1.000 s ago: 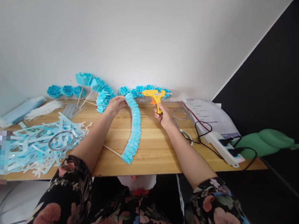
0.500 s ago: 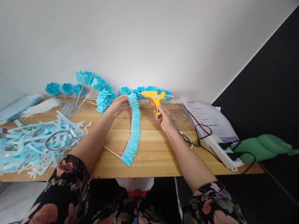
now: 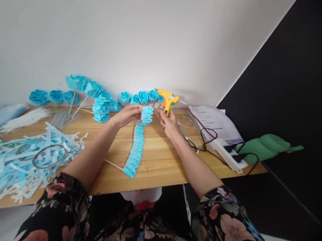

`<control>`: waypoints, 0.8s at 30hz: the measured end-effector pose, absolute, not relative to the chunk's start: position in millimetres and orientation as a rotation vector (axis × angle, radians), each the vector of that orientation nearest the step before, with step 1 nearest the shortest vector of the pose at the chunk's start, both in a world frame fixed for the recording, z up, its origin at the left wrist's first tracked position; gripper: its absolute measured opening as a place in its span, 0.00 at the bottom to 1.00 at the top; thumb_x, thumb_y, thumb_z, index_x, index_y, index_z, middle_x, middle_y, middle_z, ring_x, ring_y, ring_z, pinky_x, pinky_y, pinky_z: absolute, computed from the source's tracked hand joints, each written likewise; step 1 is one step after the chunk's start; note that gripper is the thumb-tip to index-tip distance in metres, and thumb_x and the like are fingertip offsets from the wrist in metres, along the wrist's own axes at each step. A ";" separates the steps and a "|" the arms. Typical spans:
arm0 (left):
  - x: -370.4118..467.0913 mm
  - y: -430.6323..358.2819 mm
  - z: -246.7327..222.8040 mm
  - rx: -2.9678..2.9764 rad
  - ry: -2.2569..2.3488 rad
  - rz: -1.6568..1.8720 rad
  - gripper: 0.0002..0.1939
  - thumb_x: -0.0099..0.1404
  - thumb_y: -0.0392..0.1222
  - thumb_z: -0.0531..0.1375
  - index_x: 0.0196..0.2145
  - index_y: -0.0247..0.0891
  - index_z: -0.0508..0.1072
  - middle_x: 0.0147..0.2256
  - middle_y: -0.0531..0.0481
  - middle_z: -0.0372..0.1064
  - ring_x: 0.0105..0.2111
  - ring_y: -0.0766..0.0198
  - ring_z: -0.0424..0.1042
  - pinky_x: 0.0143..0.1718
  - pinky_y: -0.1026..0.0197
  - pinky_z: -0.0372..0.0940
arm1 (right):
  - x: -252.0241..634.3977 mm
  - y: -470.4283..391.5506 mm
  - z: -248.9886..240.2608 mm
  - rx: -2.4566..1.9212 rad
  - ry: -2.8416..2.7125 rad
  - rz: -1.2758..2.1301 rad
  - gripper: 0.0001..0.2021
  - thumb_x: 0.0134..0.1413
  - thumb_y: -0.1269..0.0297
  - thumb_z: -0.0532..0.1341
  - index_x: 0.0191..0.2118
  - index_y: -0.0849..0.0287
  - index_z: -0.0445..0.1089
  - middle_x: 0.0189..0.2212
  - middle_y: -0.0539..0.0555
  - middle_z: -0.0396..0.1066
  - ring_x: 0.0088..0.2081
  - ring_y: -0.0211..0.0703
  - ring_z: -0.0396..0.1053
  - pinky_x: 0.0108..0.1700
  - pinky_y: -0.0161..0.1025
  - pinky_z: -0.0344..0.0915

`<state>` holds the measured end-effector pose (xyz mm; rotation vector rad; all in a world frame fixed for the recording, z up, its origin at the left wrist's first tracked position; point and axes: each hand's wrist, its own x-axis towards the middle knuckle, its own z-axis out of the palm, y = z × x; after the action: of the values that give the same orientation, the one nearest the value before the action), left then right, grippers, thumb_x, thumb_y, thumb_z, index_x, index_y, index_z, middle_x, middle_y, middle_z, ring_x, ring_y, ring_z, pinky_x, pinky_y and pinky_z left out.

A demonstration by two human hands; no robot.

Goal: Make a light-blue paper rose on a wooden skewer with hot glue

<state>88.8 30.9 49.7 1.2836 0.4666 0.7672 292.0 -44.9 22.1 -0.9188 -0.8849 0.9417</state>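
My left hand (image 3: 128,115) pinches the upper end of a pleated blue paper strip (image 3: 137,144), which bends below the fingers and runs down across the wooden table. At the strip's lower end a thin stick (image 3: 114,164) points to the left. In my right hand (image 3: 169,123) is a yellow glue gun (image 3: 168,98), held by its handle with the nozzle up and to the left, above the strip's upper end and apart from it. Behind both hands, blue paper flowers (image 3: 143,97) stand along the wall.
Cut blue and white strips (image 3: 15,161) and a dark ring (image 3: 49,156) cover the table's left. At right are printed papers (image 3: 215,121), tangled cables, a white power strip (image 3: 229,155) and a green object (image 3: 267,147).
The strip's upper end is now folded over near my left hand. The glue gun has tilted, its nozzle now raised above the strip. The whole view has shifted, moving the table things to the left.
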 end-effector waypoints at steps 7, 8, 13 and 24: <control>102.1 17.3 53.5 1.375 0.500 0.737 0.20 0.51 0.52 0.75 0.34 0.35 0.77 0.30 0.51 0.74 0.32 0.65 0.72 0.41 0.61 0.67 | 283.9 -53.8 26.8 -0.922 -0.961 1.029 0.24 0.38 0.56 0.75 0.39 0.53 0.66 0.28 0.42 0.61 0.23 0.27 0.50 0.19 0.29 0.41; 103.4 16.5 53.6 1.376 0.502 0.740 0.20 0.51 0.52 0.75 0.33 0.35 0.77 0.29 0.52 0.74 0.31 0.65 0.72 0.41 0.61 0.67 | 283.7 -54.2 26.5 -0.924 -0.971 1.029 0.23 0.38 0.56 0.75 0.39 0.53 0.66 0.27 0.42 0.59 0.23 0.27 0.50 0.20 0.29 0.41; 103.7 16.4 54.7 1.335 0.464 0.743 0.21 0.51 0.54 0.74 0.34 0.35 0.79 0.32 0.48 0.76 0.35 0.62 0.74 0.43 0.60 0.67 | 284.7 -53.3 26.4 -0.935 -0.949 1.012 0.22 0.39 0.58 0.73 0.40 0.53 0.65 0.27 0.42 0.57 0.24 0.28 0.51 0.20 0.29 0.41; 108.2 14.7 54.2 1.570 0.603 0.847 0.19 0.52 0.55 0.73 0.32 0.36 0.79 0.28 0.53 0.72 0.29 0.66 0.67 0.35 0.62 0.62 | 286.9 -49.1 23.8 -0.909 -0.932 0.975 0.23 0.39 0.58 0.74 0.41 0.53 0.66 0.26 0.41 0.55 0.22 0.28 0.46 0.19 0.32 0.40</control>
<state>108.2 14.7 54.2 1.5697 0.6027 0.8468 286.9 -49.1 23.8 -0.9091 -0.9321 0.9751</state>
